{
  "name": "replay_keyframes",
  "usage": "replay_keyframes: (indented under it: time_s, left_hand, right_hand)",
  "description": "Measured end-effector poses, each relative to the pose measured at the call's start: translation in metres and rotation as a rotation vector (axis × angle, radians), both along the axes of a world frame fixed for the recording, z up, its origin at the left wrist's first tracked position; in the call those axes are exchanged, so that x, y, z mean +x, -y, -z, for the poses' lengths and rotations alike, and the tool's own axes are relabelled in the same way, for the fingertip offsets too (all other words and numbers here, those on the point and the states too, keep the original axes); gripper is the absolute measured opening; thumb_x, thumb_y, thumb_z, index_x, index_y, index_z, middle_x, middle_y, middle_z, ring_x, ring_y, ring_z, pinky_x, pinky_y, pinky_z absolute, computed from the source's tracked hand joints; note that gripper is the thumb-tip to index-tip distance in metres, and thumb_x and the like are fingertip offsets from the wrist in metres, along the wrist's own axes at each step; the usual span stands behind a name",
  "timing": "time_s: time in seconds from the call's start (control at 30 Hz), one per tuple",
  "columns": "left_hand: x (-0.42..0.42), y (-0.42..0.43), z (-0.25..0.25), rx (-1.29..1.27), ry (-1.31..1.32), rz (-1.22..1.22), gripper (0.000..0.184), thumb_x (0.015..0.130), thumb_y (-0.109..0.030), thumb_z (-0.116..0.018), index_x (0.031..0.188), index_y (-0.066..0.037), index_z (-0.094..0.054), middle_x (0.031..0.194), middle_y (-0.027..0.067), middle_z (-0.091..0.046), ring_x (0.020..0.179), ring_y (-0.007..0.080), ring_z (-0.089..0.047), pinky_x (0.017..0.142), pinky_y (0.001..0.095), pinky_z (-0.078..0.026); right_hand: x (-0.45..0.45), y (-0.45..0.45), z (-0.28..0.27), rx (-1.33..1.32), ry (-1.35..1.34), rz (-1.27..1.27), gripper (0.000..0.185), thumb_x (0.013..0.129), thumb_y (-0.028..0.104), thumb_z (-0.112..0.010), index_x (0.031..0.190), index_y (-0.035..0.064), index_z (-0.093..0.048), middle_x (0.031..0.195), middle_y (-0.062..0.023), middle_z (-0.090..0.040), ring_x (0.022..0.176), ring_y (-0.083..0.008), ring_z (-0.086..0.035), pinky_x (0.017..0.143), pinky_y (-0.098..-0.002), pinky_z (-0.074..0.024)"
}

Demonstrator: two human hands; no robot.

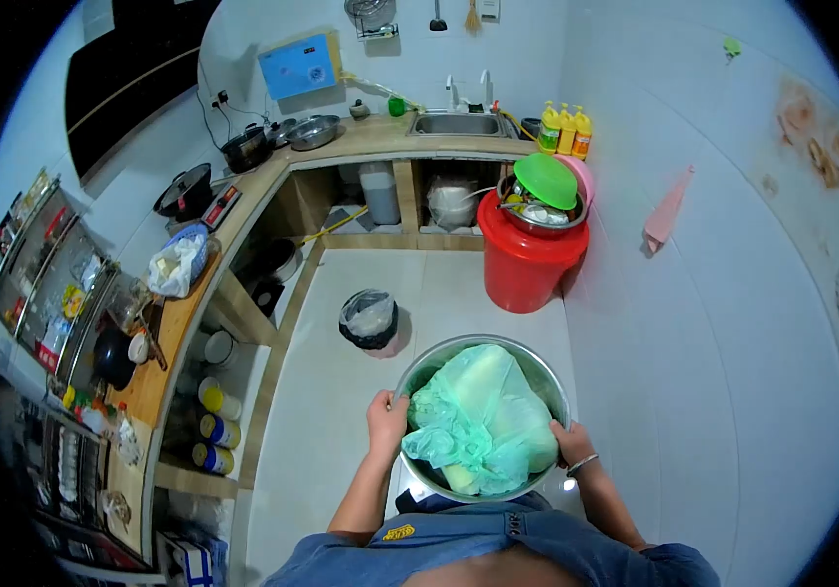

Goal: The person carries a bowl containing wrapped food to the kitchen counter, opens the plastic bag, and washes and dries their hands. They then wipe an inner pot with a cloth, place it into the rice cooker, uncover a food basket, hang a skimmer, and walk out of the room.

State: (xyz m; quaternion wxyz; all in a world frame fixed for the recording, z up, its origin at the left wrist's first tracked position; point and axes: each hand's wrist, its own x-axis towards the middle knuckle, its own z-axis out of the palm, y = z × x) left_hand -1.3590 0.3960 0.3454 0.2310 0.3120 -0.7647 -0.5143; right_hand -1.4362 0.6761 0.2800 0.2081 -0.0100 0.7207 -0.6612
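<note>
A wide steel basin [564, 396] is held in front of my body, level, over the pale floor. My left hand [386, 423] grips its left rim, and my right hand [572, 445], with a bracelet at the wrist, grips the rim on the right. Inside the basin lies a knotted green plastic bag [483, 421] with pale, bulky contents that I cannot make out. The fingers of both hands are partly hidden by the rim.
A lined trash bin [369, 321] stands on the floor ahead. Beyond it a red bucket [527, 264] bears bowls and a green lid [545, 181]. The counter [371, 137] curves from the left to the sink [459, 124]. A tiled wall [674, 333] rises at right.
</note>
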Motion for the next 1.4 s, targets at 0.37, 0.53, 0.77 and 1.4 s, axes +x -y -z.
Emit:
replay_keyframes:
  time_s: [0.37,0.53,0.77,1.4]
  left_hand:
    - [-0.172,0.132,-0.02,0.066,-0.05,-0.1,0.021,0.07,-0.011,-0.053,0.057,-0.002,-0.04,0.052,-0.0005,-0.038,0.049,0.0089,-0.034,0.044,0.0259,-0.029]
    - [-0.213,0.206,-0.047,0.136,-0.083,-0.21,0.023,0.071,-0.01,-0.054,0.055,-0.005,-0.038,0.052,-0.0025,-0.035,0.048,0.0075,-0.032,0.043,0.0248,-0.028]
    - [-0.297,0.309,-0.068,0.157,-0.114,-0.266,0.023,0.071,-0.01,-0.054,0.055,-0.007,-0.037,0.051,-0.0032,-0.034,0.047,0.0068,-0.031,0.043,0.0235,-0.027]
    - [-0.599,0.586,-0.117,0.028,-0.192,-0.22,0.023,0.07,-0.01,-0.057,0.056,-0.006,-0.039,0.051,-0.0048,-0.036,0.047,0.004,-0.03,0.042,0.0214,-0.024]
  right_hand:
    - [-0.209,0.135,-0.027,0.33,-0.09,-0.112,0.052,0.073,0.039,-0.05,0.085,-0.0116,-0.052,0.066,-0.022,-0.055,0.059,-0.0294,-0.057,0.052,-0.0362,-0.0431]
    - [-0.268,0.215,-0.092,0.389,-0.097,-0.176,0.056,0.071,0.044,-0.048,0.079,-0.0103,-0.055,0.055,-0.0203,-0.054,0.048,-0.0293,-0.055,0.047,-0.0356,-0.0429]
    - [-0.381,0.333,-0.057,0.384,-0.229,-0.244,0.03,0.077,0.029,-0.049,0.075,-0.0006,-0.053,0.048,-0.0043,-0.047,0.035,-0.013,-0.044,0.03,-0.0259,-0.0328]
    - [-0.681,0.598,-0.16,0.226,-0.224,-0.239,0.043,0.074,0.035,-0.049,0.089,-0.0049,-0.054,0.083,-0.025,-0.056,0.081,-0.0366,-0.053,0.073,-0.0386,-0.0406]
